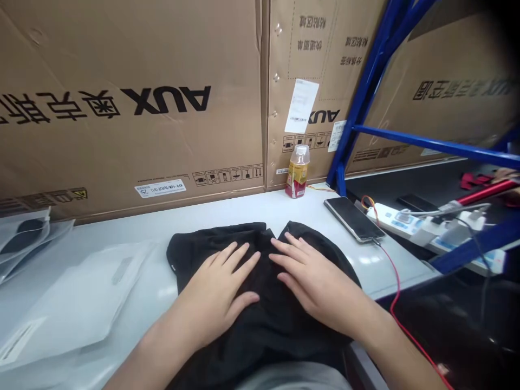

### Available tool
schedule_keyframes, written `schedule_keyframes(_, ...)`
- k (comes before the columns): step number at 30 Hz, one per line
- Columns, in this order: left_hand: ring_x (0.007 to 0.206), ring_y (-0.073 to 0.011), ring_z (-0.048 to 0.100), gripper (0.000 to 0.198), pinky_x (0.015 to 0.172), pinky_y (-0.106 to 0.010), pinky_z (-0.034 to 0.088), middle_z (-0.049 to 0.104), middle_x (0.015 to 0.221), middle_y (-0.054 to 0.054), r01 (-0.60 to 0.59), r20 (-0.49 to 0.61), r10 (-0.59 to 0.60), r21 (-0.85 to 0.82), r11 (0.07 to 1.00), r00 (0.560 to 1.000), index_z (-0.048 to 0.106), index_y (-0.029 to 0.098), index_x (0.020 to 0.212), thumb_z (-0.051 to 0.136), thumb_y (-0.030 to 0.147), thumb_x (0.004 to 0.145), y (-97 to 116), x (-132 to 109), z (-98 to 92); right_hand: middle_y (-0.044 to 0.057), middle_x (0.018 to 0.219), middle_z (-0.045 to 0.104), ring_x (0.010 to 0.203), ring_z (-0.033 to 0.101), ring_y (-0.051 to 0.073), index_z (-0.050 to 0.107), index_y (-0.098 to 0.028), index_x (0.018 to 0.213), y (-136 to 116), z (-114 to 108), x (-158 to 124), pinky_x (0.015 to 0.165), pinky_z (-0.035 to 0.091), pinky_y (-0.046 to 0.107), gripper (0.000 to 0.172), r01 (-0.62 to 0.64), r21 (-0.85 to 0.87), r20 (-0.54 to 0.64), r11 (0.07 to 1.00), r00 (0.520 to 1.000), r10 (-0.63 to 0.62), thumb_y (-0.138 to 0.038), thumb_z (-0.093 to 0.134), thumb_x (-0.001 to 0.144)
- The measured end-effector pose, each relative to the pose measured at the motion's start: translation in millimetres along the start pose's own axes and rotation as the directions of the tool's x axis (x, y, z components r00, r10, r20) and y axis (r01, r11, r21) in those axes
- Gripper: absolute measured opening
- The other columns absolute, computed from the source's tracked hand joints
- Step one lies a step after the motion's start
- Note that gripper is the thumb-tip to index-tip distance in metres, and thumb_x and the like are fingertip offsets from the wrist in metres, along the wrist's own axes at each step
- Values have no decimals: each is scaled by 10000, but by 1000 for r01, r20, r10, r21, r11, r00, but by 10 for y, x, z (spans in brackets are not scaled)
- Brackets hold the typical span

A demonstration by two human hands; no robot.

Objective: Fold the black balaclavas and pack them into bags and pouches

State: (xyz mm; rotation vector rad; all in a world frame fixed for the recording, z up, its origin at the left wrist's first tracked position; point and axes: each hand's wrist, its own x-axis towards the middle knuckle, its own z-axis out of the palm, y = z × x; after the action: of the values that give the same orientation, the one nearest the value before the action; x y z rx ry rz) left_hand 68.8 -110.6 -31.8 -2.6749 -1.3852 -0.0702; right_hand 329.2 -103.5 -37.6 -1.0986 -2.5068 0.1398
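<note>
A black garment (252, 238) lies folded on the white table (134, 227) in front of me. My left hand (217, 290) rests flat on its left half, fingers stretched out and slightly apart. My right hand (312, 279) lies flat on its right half, fingers spread, pointing toward the left hand. The fingertips of both hands nearly meet at the garment's middle. Neither hand grips anything.
Clear plastic bags (77, 295) lie at the left. A drink bottle (298, 171) stands at the back against large cardboard boxes (134, 97). A phone (353, 218) with a red cable (396, 281), a power strip (406, 222) and a blue rack frame (430, 143) are at the right.
</note>
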Motion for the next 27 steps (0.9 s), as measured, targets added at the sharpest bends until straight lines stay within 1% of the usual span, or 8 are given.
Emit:
schedule_keyframes(4, 1538, -380, 395, 668, 1161, -625, 441, 385, 1686, -64, 69, 12, -69, 19, 997, 998, 249, 344, 1673, 446, 553, 1069, -98, -358, 258, 32, 1614, 517, 1571, 333, 326, 584, -229, 1487, 15, 15, 195, 1264, 328, 601, 420, 60, 21, 91, 998, 994, -62, -247, 430, 1096)
schedule_keyframes(7, 1544, -359, 389, 707, 1159, -606, 459, 345, 1700, -42, 113, -51, -111, 42, 993, 993, 157, 368, 1685, 436, 570, 1068, -192, -566, 412, 95, 1641, 463, 1568, 325, 367, 507, -176, 1558, 105, 45, 370, 1246, 327, 641, 485, -58, -75, 124, 996, 990, 67, -309, 440, 1096)
schedule_keyframes(10, 1500, -353, 464, 717, 1129, -588, 502, 385, 1677, -67, 195, -101, -188, 63, 979, 977, 211, 315, 1683, 430, 593, 1059, -245, -738, 475, 130, 1689, 357, 1571, 309, 385, 423, -110, 1604, 160, 57, 375, 1238, 348, 633, 548, -174, -186, 146, 967, 969, 202, -302, 427, 1090)
schedule_keyframes(13, 1447, -408, 521, 725, 1101, -662, 498, 461, 1628, -95, 245, -139, -229, 112, 963, 963, 334, 265, 1655, 417, 640, 1040, -197, -850, 399, 66, 1735, 244, 1609, 210, 348, 377, -147, 1633, 121, 60, 193, 1270, 315, 602, 559, -148, -203, 100, 968, 980, 170, -311, 379, 1098)
schedule_keyframes(15, 1456, -414, 508, 731, 1118, -681, 476, 459, 1629, -87, 223, -169, -201, 124, 967, 965, 360, 254, 1646, 420, 650, 1035, -110, -845, 308, 35, 1746, 198, 1623, 144, 336, 358, -178, 1646, 80, 92, 46, 1282, 292, 606, 565, -163, -197, 43, 967, 984, 174, -348, 359, 1106)
schedule_keyframes(18, 1511, -348, 451, 702, 1164, -597, 475, 389, 1672, -53, 158, -159, -146, 71, 985, 976, 287, 252, 1669, 425, 579, 1063, 34, -714, 245, 60, 1735, 222, 1615, 164, 361, 361, -168, 1645, 69, 210, -97, 1271, 302, 626, 623, -233, -176, 55, 956, 968, 246, -480, 354, 1106)
schedule_keyframes(22, 1554, -355, 370, 706, 1169, -592, 472, 334, 1702, -41, 190, -122, -189, -6, 982, 974, 224, 274, 1683, 450, 536, 1067, 110, -541, 369, 68, 1708, 292, 1598, 231, 361, 391, -164, 1630, 132, 380, -136, 1280, 287, 614, 673, -290, -158, 116, 944, 944, 309, -568, 329, 1096)
schedule_keyframes(27, 1570, -359, 335, 745, 1193, -607, 442, 289, 1722, -21, 231, -93, -232, -21, 973, 968, 187, 298, 1690, 468, 562, 1052, 73, -569, 462, 39, 1706, 299, 1600, 240, 339, 397, -203, 1630, 181, 408, -143, 1289, 278, 594, 653, -317, -151, 83, 936, 940, 332, -568, 349, 1090)
